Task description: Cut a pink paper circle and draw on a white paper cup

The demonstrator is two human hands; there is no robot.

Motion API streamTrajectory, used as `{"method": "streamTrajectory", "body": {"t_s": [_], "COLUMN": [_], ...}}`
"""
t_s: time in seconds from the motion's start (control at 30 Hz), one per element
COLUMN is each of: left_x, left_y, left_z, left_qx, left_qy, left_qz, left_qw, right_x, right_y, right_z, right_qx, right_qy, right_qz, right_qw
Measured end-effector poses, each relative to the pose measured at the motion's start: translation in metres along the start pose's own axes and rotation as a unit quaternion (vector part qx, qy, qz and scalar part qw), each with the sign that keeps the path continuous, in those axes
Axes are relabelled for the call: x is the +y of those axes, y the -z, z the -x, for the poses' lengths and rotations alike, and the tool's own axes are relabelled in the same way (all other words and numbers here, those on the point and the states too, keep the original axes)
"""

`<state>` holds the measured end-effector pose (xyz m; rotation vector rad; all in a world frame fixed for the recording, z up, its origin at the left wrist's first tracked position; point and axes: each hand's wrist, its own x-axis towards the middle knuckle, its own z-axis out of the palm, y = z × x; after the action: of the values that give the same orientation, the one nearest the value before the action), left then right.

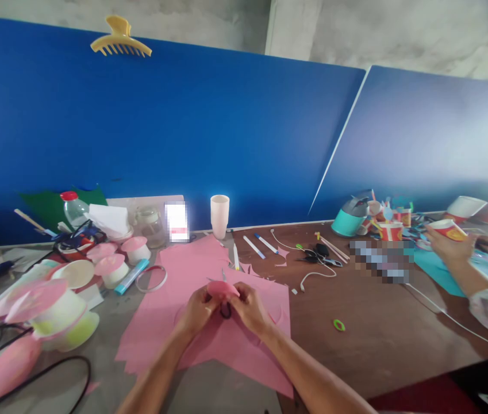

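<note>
A small rounded piece of pink foam sheet [223,288] sits pinched between the left hand [198,307] and the right hand [248,307], both closed on its edges and lifting it just above the table, seemingly so it can be shaped without creasing, with what looks like dark scissor handles [225,311] hanging beneath the fingers. Directly under the grip lies a large pink foam sheet [196,328] with cut-outs. Left of the grip stand pink-capped white cups [112,270] and a blue-capped glue stick [131,276]; beyond it a stack of white paper cups [219,215], and far right another person's hand [446,244] holds a red-patterned paper cup [448,228].
</note>
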<state>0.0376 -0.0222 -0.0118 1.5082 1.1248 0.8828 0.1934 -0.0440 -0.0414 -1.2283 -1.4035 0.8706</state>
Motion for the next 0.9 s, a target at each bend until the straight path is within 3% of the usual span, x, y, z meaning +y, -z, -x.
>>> {"method": "streamTrajectory", "body": {"t_s": [0.17,0.4,0.5,0.73,0.9], "left_x": [-0.0006,-0.0038,-0.002,0.0005,0.0017], "left_y": [-0.0004,0.0004,0.0013,0.0035,0.0058], "left_z": [0.0021,0.0005,0.0027,0.0026,0.0], "left_qx": [-0.036,-0.06,-0.047,0.051,0.018], "left_qy": [-0.017,-0.027,-0.042,-0.082,-0.083], "left_qz": [0.009,-0.002,-0.028,-0.042,-0.022], "left_qw": [0.999,0.998,0.998,0.994,0.996], "right_x": [-0.0041,-0.005,-0.0073,-0.0096,-0.0081], "right_y": [0.0011,0.0002,0.0006,0.0012,0.0013], "right_z": [0.0006,0.0006,0.0005,0.0008,0.0017], "right_qx": [0.032,0.015,0.004,-0.017,-0.052], "right_qy": [0.007,-0.028,-0.03,-0.024,-0.018], "right_qz": [-0.02,-0.047,-0.029,0.004,-0.004], "right_qw": [0.999,0.998,0.999,1.0,0.998]}}
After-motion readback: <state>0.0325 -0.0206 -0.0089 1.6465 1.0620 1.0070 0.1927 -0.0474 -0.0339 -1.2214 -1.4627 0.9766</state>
